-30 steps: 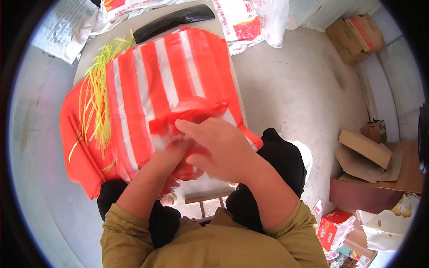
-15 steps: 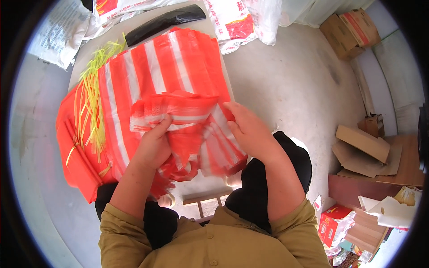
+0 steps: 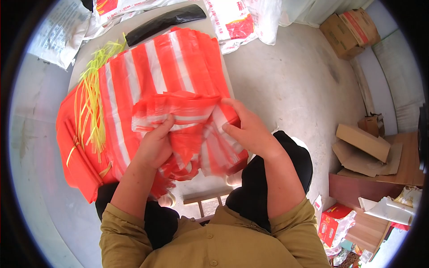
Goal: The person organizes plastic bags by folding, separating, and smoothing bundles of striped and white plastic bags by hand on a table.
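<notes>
Both hands — left hand [image 3: 154, 145], right hand [image 3: 248, 131] — grip a striped bag [image 3: 187, 114] above the bag pile [image 3: 147, 76] on a table [image 3: 76, 76]; concrete floor [image 3: 295, 85] lies right of them.

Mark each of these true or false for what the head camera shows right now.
1. Both hands grip a bunch of red-and-white striped plastic bags. True: the left hand and right hand each hold a side.
2. Yellow ties lie on the stack of striped bags on the table. True.
3. The black item at the table's far end is in the right hand. False: it lies untouched beyond the stack.
4. Flattened cardboard boxes sit to the person's left. False: they are on the right, on the floor.
5. The person wears a blue top. False: the sleeves are olive.
</notes>
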Demonstrator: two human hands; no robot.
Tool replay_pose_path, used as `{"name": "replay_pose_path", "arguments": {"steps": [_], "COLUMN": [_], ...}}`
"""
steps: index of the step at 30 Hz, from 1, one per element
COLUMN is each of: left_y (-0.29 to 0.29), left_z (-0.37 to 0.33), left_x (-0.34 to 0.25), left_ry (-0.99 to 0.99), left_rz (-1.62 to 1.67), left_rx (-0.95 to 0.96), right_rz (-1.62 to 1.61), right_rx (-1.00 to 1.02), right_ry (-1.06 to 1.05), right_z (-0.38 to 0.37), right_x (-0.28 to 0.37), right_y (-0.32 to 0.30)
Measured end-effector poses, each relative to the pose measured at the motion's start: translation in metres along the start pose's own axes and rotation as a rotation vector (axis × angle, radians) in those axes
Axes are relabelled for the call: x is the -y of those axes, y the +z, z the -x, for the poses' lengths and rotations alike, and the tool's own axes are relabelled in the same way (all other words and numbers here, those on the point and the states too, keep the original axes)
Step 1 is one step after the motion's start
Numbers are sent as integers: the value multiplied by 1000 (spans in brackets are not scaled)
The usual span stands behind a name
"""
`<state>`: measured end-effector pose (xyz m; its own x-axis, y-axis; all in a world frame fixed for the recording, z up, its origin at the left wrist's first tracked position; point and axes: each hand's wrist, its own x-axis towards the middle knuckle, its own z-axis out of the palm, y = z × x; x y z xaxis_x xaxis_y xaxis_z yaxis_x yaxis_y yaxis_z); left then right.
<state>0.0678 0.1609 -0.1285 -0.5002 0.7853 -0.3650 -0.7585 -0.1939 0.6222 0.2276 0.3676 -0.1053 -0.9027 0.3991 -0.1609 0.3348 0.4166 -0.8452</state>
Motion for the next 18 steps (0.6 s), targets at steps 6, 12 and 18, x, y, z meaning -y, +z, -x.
{"name": "replay_pose_path", "arguments": {"steps": [6, 12, 18], "left_y": [4, -5, 0], "left_z": [1, 3, 10], "left_x": [3, 7, 2], "left_ry": [-1, -39, 31], "left_rz": [-31, -183, -378], "left_rx": [-26, -50, 74], "right_rz": [-93, 63, 162], "right_rx": [87, -81, -241], "right_ry": [-122, -373, -551], "right_z": [6, -4, -6], "right_x": [33, 49, 60], "right_y": [6, 36, 45]}}
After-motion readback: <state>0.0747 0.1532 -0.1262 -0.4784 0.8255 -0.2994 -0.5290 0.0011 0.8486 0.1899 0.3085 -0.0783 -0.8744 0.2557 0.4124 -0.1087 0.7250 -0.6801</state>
